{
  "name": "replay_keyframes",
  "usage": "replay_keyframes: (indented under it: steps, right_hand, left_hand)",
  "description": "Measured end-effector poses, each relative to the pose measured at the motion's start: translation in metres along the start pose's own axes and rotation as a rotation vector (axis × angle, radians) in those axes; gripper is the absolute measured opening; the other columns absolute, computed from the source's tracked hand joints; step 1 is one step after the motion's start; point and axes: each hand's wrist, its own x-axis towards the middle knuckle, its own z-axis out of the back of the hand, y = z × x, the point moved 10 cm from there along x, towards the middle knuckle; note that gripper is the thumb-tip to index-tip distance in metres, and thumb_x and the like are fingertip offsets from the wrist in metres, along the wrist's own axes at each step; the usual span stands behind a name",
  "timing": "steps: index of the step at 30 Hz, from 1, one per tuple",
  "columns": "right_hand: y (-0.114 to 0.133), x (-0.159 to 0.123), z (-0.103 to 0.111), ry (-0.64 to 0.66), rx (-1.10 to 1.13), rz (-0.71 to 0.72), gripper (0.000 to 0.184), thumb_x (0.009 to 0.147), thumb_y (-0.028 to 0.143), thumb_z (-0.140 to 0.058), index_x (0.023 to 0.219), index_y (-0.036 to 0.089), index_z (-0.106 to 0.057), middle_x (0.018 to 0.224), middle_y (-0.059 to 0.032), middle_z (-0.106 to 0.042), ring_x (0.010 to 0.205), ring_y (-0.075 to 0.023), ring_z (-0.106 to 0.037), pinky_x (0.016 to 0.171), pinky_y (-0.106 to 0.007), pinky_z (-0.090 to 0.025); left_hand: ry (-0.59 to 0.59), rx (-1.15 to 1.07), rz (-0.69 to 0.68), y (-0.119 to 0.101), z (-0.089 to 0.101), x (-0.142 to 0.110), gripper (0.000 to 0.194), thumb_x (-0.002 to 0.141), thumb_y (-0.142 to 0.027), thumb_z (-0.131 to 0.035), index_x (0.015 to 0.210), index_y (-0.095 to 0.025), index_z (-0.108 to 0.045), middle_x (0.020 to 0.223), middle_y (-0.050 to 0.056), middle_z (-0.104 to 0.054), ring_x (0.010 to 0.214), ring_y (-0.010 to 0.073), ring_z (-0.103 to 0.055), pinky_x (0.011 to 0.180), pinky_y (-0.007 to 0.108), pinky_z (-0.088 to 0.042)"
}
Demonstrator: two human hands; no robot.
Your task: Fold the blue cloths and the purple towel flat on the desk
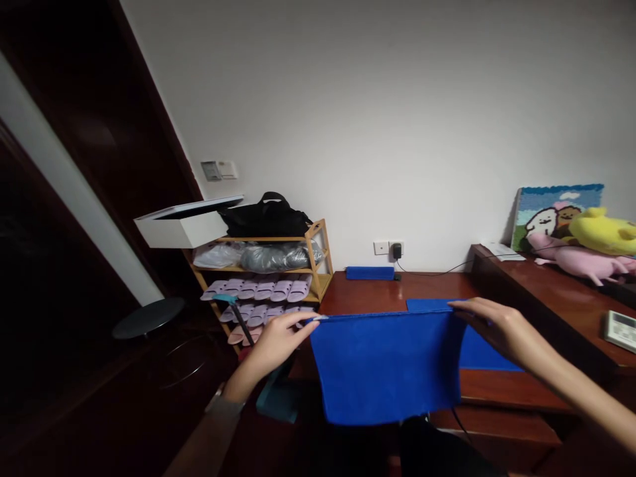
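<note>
A blue cloth (387,371) hangs down in front of the desk, stretched between my two hands by its top edge. My left hand (283,339) pinches the upper left corner, where a small whitish tag shows by the fingertips. The upper right corner is gripped by my right hand (491,323), with some fingers hidden behind the fabric. Partly covered by the hanging cloth and my right hand, a second blue cloth (484,351) lies flat on the desk. A folded blue cloth (370,273) rests against the wall at the desk's back edge.
The reddish-brown desk (427,285) has a raised part at right with plush toys (581,258), a picture (559,205) and a remote-like device (621,330). A charger (396,250) trails a cable. At left stand a shoe rack (318,281), white box (183,232) and stool (149,318).
</note>
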Motion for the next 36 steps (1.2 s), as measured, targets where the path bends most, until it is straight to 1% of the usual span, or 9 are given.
replay_keyframes:
  steps: [4, 10, 16, 19, 24, 28, 31, 33, 36]
  right_hand:
    - [-0.033, -0.006, 0.043, -0.022, 0.012, -0.036, 0.041, 0.097, 0.058, -0.051, 0.112, 0.028, -0.075, 0.11, -0.0066, -0.076, 0.095, -0.0257, -0.073, 0.082, -0.036, -0.06]
    - [-0.136, 0.006, 0.057, -0.025, -0.1, -0.172, 0.036, 0.093, 0.048, -0.053, 0.105, 0.022, -0.076, 0.101, -0.0069, -0.079, 0.087, -0.0258, -0.074, 0.08, -0.036, -0.059]
    - [-0.202, 0.058, 0.095, -0.189, -0.233, -0.299, 0.028, 0.09, 0.029, -0.054, 0.105, 0.019, -0.075, 0.095, -0.0066, -0.079, 0.086, -0.0226, -0.072, 0.083, -0.033, -0.055]
    - [-0.219, 0.067, 0.111, -0.296, -0.268, -0.297, 0.03, 0.091, 0.031, -0.052, 0.106, 0.018, -0.075, 0.1, -0.0082, -0.078, 0.092, -0.0227, -0.072, 0.087, -0.033, -0.054]
    - [-0.255, 0.007, 0.084, -0.334, -0.262, -0.326, 0.034, 0.089, 0.032, -0.048, 0.11, 0.019, -0.071, 0.109, -0.0097, -0.075, 0.102, -0.0245, -0.07, 0.097, -0.038, -0.052]
    - [-0.297, -0.101, 0.007, -0.262, -0.194, -0.463, 0.035, 0.088, 0.04, -0.045, 0.105, 0.022, -0.069, 0.11, -0.0106, -0.075, 0.103, -0.0283, -0.07, 0.096, -0.044, -0.055]
    - [-0.325, -0.174, -0.061, -0.141, -0.089, -0.565, 0.033, 0.085, 0.043, -0.044, 0.095, 0.025, -0.07, 0.103, -0.0116, -0.076, 0.098, -0.0299, -0.073, 0.09, -0.043, -0.058]
    - [-0.335, -0.202, -0.086, -0.124, -0.057, -0.576, 0.035, 0.086, 0.045, -0.043, 0.095, 0.024, -0.07, 0.108, -0.0129, -0.076, 0.103, -0.0304, -0.072, 0.093, -0.043, -0.058]
    - [-0.34, -0.216, -0.093, -0.137, -0.051, -0.552, 0.037, 0.088, 0.048, -0.045, 0.099, 0.025, -0.071, 0.115, -0.0133, -0.074, 0.108, -0.03, -0.071, 0.097, -0.044, -0.056]
  left_hand:
    - [0.164, -0.125, -0.011, -0.039, -0.032, 0.037, 0.029, 0.089, -0.047, -0.067, 0.102, -0.025, -0.081, 0.102, 0.002, -0.081, 0.095, 0.0236, -0.075, 0.087, 0.031, -0.059]
    - [0.3, -0.204, -0.086, -0.069, -0.119, 0.102, 0.032, 0.087, -0.046, -0.067, 0.101, -0.021, -0.08, 0.105, 0.006, -0.081, 0.097, 0.0244, -0.074, 0.088, 0.032, -0.055]
    - [0.079, -0.148, -0.074, -0.085, -0.164, 0.189, 0.023, 0.089, -0.035, -0.066, 0.096, -0.017, -0.079, 0.092, 0.007, -0.081, 0.082, 0.0212, -0.073, 0.079, 0.03, -0.055]
    - [-0.04, -0.205, -0.05, -0.09, -0.177, 0.207, 0.022, 0.09, -0.032, -0.066, 0.102, -0.017, -0.077, 0.098, 0.007, -0.081, 0.083, 0.0205, -0.073, 0.078, 0.03, -0.057]
    - [-0.034, -0.178, -0.117, -0.087, -0.237, 0.165, 0.024, 0.097, -0.035, -0.059, 0.109, -0.021, -0.075, 0.102, 0.006, -0.08, 0.083, 0.0199, -0.072, 0.081, 0.032, -0.059]
    - [0.04, 0.007, -0.262, -0.075, -0.318, 0.079, 0.025, 0.102, -0.03, -0.05, 0.109, -0.024, -0.073, 0.107, 0.009, -0.077, 0.096, 0.0248, -0.071, 0.087, 0.04, -0.059]
    - [0.139, 0.124, -0.34, -0.062, -0.379, 0.018, 0.027, 0.102, -0.023, -0.046, 0.101, -0.026, -0.073, 0.096, 0.008, -0.077, 0.087, 0.025, -0.071, 0.08, 0.04, -0.059]
    - [0.137, 0.167, -0.327, -0.053, -0.4, -0.004, 0.026, 0.1, -0.019, -0.047, 0.101, -0.026, -0.071, 0.099, 0.008, -0.076, 0.089, 0.0257, -0.071, 0.08, 0.042, -0.059]
    - [0.14, 0.18, -0.299, -0.046, -0.408, -0.015, 0.024, 0.098, -0.016, -0.048, 0.103, -0.025, -0.07, 0.108, 0.009, -0.075, 0.096, 0.0269, -0.07, 0.085, 0.045, -0.059]
